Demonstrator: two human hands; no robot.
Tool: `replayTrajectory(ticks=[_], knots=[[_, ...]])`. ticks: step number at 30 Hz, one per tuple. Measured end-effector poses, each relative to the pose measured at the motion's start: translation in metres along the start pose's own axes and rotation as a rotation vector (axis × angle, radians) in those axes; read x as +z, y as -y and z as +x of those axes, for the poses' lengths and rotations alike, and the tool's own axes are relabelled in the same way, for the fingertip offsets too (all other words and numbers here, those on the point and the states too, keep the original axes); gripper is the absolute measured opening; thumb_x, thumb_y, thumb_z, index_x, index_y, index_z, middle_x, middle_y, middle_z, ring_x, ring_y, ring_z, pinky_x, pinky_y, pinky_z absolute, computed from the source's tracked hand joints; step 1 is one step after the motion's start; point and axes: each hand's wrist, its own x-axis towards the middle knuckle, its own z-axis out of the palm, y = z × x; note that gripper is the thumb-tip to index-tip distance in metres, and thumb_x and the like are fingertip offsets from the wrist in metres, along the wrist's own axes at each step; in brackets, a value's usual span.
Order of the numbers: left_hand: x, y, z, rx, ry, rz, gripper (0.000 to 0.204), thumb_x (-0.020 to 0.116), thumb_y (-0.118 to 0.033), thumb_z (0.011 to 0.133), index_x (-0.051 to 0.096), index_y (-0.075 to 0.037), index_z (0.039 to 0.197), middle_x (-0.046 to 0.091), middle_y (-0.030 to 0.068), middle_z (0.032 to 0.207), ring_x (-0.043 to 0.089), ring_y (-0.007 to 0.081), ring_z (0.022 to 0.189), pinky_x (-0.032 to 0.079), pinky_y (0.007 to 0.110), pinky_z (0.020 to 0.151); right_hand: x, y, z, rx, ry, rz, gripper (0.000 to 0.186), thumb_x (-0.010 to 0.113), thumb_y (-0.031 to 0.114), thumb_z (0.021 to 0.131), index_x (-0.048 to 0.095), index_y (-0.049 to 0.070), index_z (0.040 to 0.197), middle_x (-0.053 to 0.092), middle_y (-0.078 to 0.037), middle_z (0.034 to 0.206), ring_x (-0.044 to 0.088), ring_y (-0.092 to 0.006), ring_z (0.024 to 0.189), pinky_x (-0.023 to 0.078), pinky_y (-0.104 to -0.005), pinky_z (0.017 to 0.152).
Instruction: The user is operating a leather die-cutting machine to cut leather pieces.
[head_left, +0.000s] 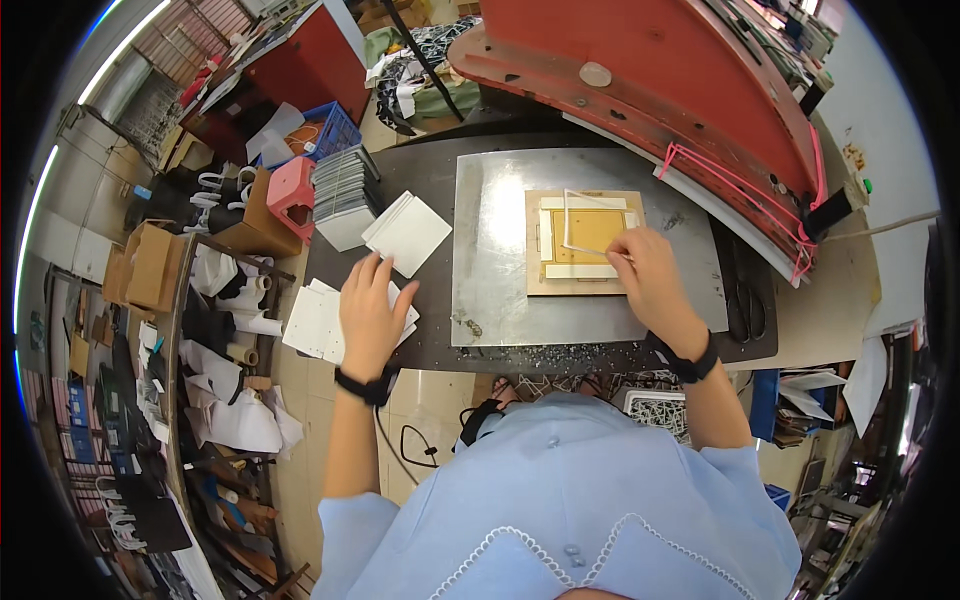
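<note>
My right hand (648,278) pinches a thin white bent strip (566,222), narrow like the border of a cut-out sheet. The strip lies over a yellow die plate (575,230) edged with pale strips, on a wooden board (535,280). That board rests on a large metal sheet (490,250). On the left, my left hand (368,310) lies with fingers spread on a loose pile of white cards (315,322), holding none that I can see. Just beyond its fingertips is a second small pile of white cards (412,232).
A red press machine (640,80) leans over the table's far right. Stacked grey-white sheets (345,195), a pink stool (290,197) and a blue crate (335,132) stand at the left. Black scissors (745,308) lie at the right edge. Small scraps (570,357) litter the near edge.
</note>
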Motion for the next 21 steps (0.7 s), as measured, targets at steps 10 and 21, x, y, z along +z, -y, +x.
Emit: replayTrajectory(ticks=[10, 21], knots=[[0.045, 0.031, 0.085, 0.082, 0.083, 0.161, 0.094, 0.089, -0.021, 0.058, 0.045, -0.009, 0.141, 0.056, 0.0170, 0.119, 0.052, 0.0356, 0.114, 0.038, 0.047, 0.099, -0.147, 0.009, -0.125, 0.704, 0.366, 0.221, 0.016, 0.070, 0.010, 0.082, 0.066, -0.001, 0.092, 0.066, -0.007, 0.084, 0.061, -0.0142, 0.078, 0.048, -0.0283, 0.073], [0.004, 0.022, 0.099, -0.043, -0.221, -0.207, 0.022, 0.058, -0.022, 0.098, 0.060, -0.001, 0.107, 0.064, 0.0237, 0.084, 0.061, 0.0425, 0.078, 0.047, 0.043, 0.066, -0.138, -0.015, -0.194, 0.728, 0.379, -0.036, 0.034, 0.070, 0.021, 0.083, 0.067, 0.001, 0.110, 0.069, -0.018, 0.105, 0.066, -0.0322, 0.097, 0.051, -0.0378, 0.085]])
